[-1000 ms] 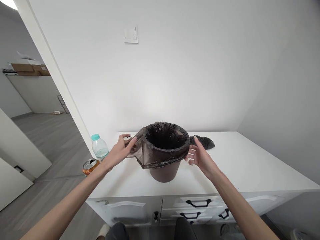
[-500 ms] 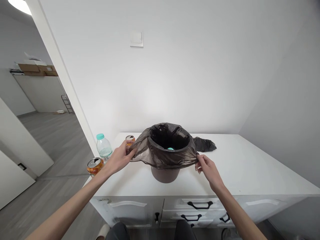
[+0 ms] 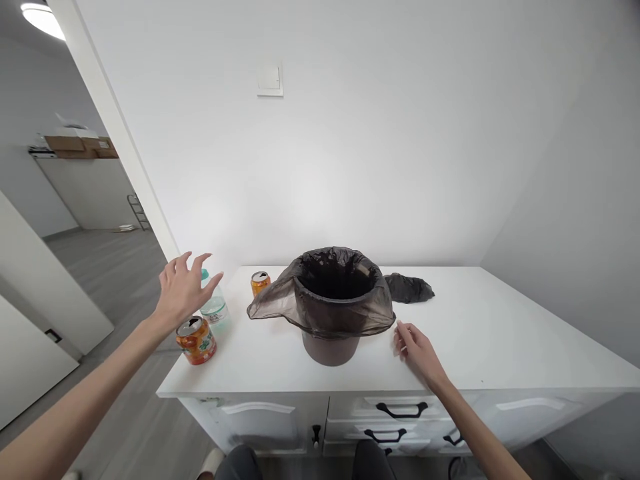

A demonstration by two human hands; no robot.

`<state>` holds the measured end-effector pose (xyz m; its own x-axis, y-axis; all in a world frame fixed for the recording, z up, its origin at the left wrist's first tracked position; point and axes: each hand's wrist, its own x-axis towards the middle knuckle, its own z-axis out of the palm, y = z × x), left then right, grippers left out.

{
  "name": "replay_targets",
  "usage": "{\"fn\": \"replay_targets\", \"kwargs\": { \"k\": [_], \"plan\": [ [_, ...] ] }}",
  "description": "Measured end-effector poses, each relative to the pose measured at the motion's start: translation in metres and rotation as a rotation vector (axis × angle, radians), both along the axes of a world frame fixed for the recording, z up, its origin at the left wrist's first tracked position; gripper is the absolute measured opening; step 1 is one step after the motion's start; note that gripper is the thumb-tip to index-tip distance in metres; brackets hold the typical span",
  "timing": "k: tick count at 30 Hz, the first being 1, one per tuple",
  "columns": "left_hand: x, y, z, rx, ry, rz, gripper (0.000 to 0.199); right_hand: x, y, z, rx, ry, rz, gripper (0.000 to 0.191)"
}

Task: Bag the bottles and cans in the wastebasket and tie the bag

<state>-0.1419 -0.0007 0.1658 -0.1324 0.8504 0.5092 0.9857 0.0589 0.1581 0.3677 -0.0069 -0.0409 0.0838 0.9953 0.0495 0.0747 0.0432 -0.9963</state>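
My left hand [image 3: 183, 290] is open, fingers spread, over the top of a clear plastic bottle [image 3: 215, 308] with a mint cap. The hand hides part of the cap, and I cannot tell if they touch. A brown trash bin [image 3: 331, 350] stands upright on the white cabinet, lined with a thin black garbage bag [image 3: 345, 320] folded over its rim. One loose flap of the bag sticks out to the left. Beside the bag's right edge, my right hand [image 3: 419, 353] has loosely curled fingers and nothing visible in them.
An opened orange drink can [image 3: 197, 340] stands near the cabinet's left front corner, another orange can [image 3: 260, 283] behind the bag flap. A crumpled black plastic bundle [image 3: 409, 289] lies right of the bin. The white cabinet top [image 3: 480, 333] meets the wall at the back.
My left hand has let go of the bag and moved left and up to the bottle, opening. My right hand has released the bag's right edge and dropped slightly. The bag flap hangs free.
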Motion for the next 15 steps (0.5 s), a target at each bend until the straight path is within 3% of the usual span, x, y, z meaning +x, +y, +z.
{"fn": "replay_targets", "kwargs": {
  "k": [5, 10, 12, 15],
  "plan": [
    [-0.021, 0.016, -0.012, -0.095, 0.069, 0.012, 0.062, 0.003, 0.002, -0.023, 0.052, -0.107, -0.034, 0.057],
    [-0.016, 0.012, -0.018, -0.093, -0.012, -0.004, 0.055, 0.002, 0.001, -0.028, 0.073, -0.148, -0.028, 0.06],
    [-0.005, 0.006, -0.008, 0.019, -0.009, -0.043, 0.05, 0.001, 0.0, -0.026, 0.083, -0.158, -0.033, 0.061],
    [0.031, -0.012, 0.027, 0.372, -0.036, -0.149, 0.04, 0.0, 0.0, -0.024, 0.088, -0.191, -0.047, 0.062]
  ]
}}
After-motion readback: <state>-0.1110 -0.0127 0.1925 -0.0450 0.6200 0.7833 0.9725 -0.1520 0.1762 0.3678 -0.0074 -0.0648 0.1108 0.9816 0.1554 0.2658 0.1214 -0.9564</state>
